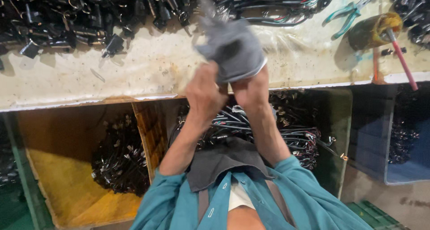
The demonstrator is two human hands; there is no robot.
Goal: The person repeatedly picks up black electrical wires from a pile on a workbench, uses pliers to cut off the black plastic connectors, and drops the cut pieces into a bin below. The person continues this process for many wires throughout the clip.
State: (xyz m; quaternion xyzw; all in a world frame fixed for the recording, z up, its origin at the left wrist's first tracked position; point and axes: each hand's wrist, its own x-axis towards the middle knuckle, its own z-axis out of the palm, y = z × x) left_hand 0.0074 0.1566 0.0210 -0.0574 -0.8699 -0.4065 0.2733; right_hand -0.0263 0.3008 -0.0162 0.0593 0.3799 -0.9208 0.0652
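Pulling a grey glove on over the tabletop

The left hand (204,95) pinches the cuff of the grey glove (233,48), which covers the right hand (248,84) down to the wrist; that hand's grip inside I cannot tell. Both are raised above the stained tabletop (148,64), near piled black wire harnesses (80,15).

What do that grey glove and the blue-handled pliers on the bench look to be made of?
Grey glove: looks like soft knitted fabric, matt and creased, with a pale cuff; it is motion-blurred, so the weave is unclear. Pliers: handles seem smooth teal plastic or rubber coating, the jaws dull grey metal.
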